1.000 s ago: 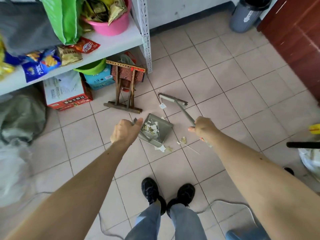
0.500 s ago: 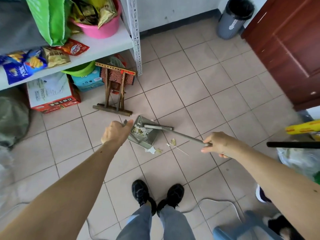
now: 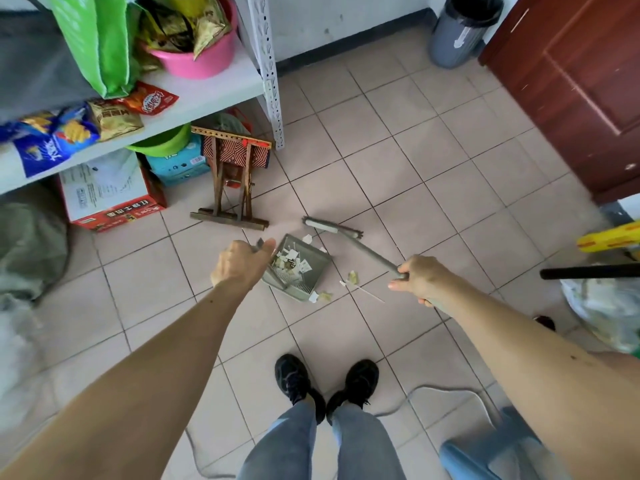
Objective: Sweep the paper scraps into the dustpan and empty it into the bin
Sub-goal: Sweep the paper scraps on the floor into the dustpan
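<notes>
My left hand (image 3: 242,263) grips the handle of a grey dustpan (image 3: 317,259) that rests tilted on the tiled floor with several white paper scraps (image 3: 291,263) inside. My right hand (image 3: 420,278) holds the grey handle of a broom (image 3: 367,249); its head (image 3: 329,227) lies on the floor just beyond the pan's far edge. One scrap (image 3: 307,238) sits between the broom head and the pan. A few scraps (image 3: 320,296) and a thin stick (image 3: 367,293) lie on the tiles by the pan's near corner. A grey bin (image 3: 460,32) with a black liner stands far right by the wall.
A white metal shelf (image 3: 221,95) with snack bags and a pink tub stands at left, with boxes and a folded wooden stool (image 3: 232,188) under it. A brown door (image 3: 585,88) is at right. A cable (image 3: 433,389) and a blue stool (image 3: 485,448) are near my feet.
The broom head has swung away from the dustpan mouth, back to the far side of the pan. My right hand moved in closer. The view shifted slightly.
</notes>
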A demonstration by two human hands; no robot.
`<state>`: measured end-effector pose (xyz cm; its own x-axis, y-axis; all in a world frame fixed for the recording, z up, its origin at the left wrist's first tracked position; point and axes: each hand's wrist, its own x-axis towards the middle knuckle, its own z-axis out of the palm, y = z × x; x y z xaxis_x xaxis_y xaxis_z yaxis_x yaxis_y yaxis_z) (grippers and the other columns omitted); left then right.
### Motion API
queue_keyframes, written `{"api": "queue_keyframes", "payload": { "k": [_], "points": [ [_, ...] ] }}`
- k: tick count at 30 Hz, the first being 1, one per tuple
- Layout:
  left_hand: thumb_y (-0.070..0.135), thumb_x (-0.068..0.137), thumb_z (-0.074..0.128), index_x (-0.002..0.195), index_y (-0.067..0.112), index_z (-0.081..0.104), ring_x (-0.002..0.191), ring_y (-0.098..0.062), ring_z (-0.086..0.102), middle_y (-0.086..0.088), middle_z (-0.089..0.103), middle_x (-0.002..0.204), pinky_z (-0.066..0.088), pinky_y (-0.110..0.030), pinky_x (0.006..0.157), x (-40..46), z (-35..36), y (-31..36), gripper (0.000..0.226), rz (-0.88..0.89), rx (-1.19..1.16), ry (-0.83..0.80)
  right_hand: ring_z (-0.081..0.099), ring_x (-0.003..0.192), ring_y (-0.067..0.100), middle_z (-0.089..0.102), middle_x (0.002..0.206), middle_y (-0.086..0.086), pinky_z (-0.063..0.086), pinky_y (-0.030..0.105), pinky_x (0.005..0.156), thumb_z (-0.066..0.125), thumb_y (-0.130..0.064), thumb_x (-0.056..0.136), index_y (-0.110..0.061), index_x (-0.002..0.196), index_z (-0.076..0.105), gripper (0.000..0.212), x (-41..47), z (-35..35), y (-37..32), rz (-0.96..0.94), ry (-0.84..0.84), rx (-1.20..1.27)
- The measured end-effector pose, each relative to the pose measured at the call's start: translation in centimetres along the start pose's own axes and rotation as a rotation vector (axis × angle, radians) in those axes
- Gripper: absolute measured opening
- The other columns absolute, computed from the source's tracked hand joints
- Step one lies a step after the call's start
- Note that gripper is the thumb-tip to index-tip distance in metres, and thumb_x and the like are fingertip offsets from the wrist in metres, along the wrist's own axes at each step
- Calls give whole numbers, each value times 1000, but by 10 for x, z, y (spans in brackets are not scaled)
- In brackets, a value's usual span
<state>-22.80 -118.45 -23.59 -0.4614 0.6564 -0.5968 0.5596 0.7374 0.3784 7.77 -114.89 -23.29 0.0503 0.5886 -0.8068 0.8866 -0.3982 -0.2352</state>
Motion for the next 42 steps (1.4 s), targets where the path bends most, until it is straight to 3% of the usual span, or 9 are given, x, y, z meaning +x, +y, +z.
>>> {"api": "queue_keyframes", "payload": {
  "k": [4, 10, 13, 17, 21, 27, 34, 38, 42],
  "points": [
    [68, 89, 49, 83, 11, 69, 80, -32, 73, -14, 75, 88, 62, -49, 82, -1, 4, -10, 61, 8, -3, -6, 47, 43, 18, 51, 74, 9, 41, 21, 44, 72, -26, 89, -4, 97, 57, 27, -6, 25, 5, 49, -55, -23],
    [69, 90, 50, 77, 13, 63, 74, -31, 73, -15, 75, 86, 62, -46, 80, -22, 7, -17, 59, 32, 16, 2, 50, 55, 26, 66, 114, 28, 41, 23, 44, 72, -30, 89, -4, 122, 64, 42, -40, 14, 34, -6, -55, 2],
    [67, 90, 50, 80, 10, 65, 66, -28, 69, -15, 74, 85, 62, -46, 79, -39, 10, -21, 61, 38, 11, 6, 50, 52, 22, 67, 113, 24, 43, 23, 46, 72, -32, 89, -7, 125, 63, 45, -56, 3, 49, -12, -16, 4],
    [64, 90, 53, 77, 5, 68, 59, -26, 64, -8, 69, 71, 62, -47, 79, -69, 19, -34, 62, 28, -49, 16, 43, 44, 18, 62, 86, 16, 34, 18, 40, 73, -27, 88, -6, 117, 64, 37, -70, 12, 75, 1, 34, 77],
    [64, 91, 55, 73, 8, 68, 58, -26, 61, -7, 65, 68, 57, -37, 70, -102, 29, -51, 60, 41, -19, 9, 44, 52, 20, 62, 113, 21, 36, 24, 47, 73, -19, 89, -6, 123, 60, 39, -79, 32, 103, 48, 73, 218],
    [66, 88, 54, 77, 12, 72, 58, -26, 58, -6, 63, 66, 56, -38, 69, -134, 38, -90, 58, 52, 67, -11, 40, 63, 21, 54, 87, 9, 33, 21, 43, 68, -11, 91, 1, 115, 58, 30, -89, 68, 144, 202, 102, 363],
    [67, 88, 55, 76, 14, 74, 64, -29, 67, -7, 67, 67, 61, -43, 74, -148, 24, -133, 57, 81, 157, -60, 49, 60, 20, 53, 82, 10, 42, 27, 50, 69, -20, 92, 0, 100, 56, 25, -108, 110, 149, 263, 94, 417],
    [68, 87, 55, 76, 13, 73, 75, -33, 72, -11, 72, 75, 62, -45, 77, -147, 13, -162, 59, 100, 183, -71, 52, 54, 19, 59, 89, 14, 42, 18, 38, 70, -21, 91, 1, 97, 58, 26, -119, 148, 142, 284, 76, 419],
    [67, 89, 54, 73, 14, 71, 67, -29, 68, -10, 72, 75, 60, -40, 73, -145, 2, -189, 58, 109, 229, -51, 54, 57, 20, 56, 85, 11, 44, 25, 45, 70, -22, 91, -5, 95, 54, 23, -129, 184, 129, 275, 73, 456]
  ]
}}
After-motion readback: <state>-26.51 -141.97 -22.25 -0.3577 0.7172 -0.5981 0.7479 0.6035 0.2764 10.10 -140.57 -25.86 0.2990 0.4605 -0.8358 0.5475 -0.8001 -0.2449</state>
